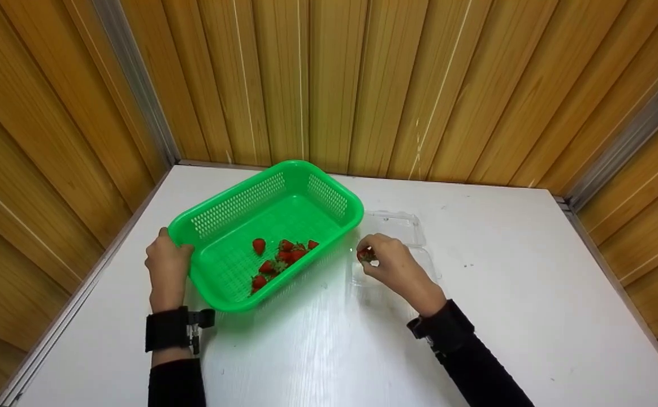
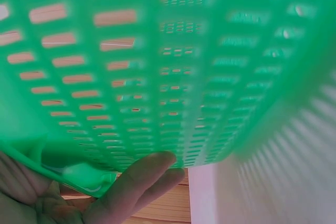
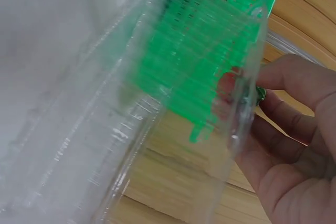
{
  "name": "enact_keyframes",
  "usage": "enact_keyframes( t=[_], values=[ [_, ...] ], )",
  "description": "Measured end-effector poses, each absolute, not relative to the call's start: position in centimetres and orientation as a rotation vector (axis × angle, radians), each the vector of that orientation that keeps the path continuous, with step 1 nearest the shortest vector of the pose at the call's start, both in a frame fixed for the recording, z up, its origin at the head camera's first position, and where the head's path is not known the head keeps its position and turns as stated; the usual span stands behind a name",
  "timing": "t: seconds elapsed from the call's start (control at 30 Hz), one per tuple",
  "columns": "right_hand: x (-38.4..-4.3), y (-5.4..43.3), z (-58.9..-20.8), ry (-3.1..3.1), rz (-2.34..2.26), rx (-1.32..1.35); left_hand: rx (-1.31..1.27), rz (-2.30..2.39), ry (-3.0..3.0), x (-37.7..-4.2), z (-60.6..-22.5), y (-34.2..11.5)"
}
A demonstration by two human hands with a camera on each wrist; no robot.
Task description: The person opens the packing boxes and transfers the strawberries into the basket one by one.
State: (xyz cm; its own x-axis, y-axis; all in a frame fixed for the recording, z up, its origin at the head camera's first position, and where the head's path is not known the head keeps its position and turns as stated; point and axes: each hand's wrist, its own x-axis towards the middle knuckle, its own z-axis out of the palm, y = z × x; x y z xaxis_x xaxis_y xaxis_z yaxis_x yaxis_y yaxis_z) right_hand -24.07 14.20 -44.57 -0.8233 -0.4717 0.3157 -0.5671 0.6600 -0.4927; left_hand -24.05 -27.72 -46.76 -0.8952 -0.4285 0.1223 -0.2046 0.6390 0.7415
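Note:
A green plastic basket [image 1: 233, 305] is tilted, its near long side lower, with several red strawberries [image 1: 284, 257] gathered along that side. My left hand [image 1: 168, 263] grips the basket's left end by the rim; in the left wrist view the fingers [image 2: 142, 182] lie against its perforated wall. Between thumb and fingers my right hand [image 1: 394, 263] pinches one strawberry [image 1: 366, 254], held over the near half of a clear plastic clamshell box [image 1: 399, 227]. From the right wrist, that strawberry [image 3: 227, 85] shows partly through the clear plastic wall.
The white table [image 1: 532, 316] carries the basket and the box. Wood-panelled walls [image 1: 334, 85] rise at the back and both sides. The basket's right corner stands close to the box.

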Motion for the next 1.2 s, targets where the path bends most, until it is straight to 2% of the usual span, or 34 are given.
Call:
enact_keyframes(
  t=[0.63,1.2],
  values=[
    [-24.0,12.7,-43.1,-2.696,0.858,0.914,0.495,-1.109,-2.570,-23.9,-46.7,-27.8],
    [-23.7,6.8,-42.7,-2.678,0.920,1.071,0.510,-1.112,-2.560,-23.9,-46.7,-27.8]
  ],
)
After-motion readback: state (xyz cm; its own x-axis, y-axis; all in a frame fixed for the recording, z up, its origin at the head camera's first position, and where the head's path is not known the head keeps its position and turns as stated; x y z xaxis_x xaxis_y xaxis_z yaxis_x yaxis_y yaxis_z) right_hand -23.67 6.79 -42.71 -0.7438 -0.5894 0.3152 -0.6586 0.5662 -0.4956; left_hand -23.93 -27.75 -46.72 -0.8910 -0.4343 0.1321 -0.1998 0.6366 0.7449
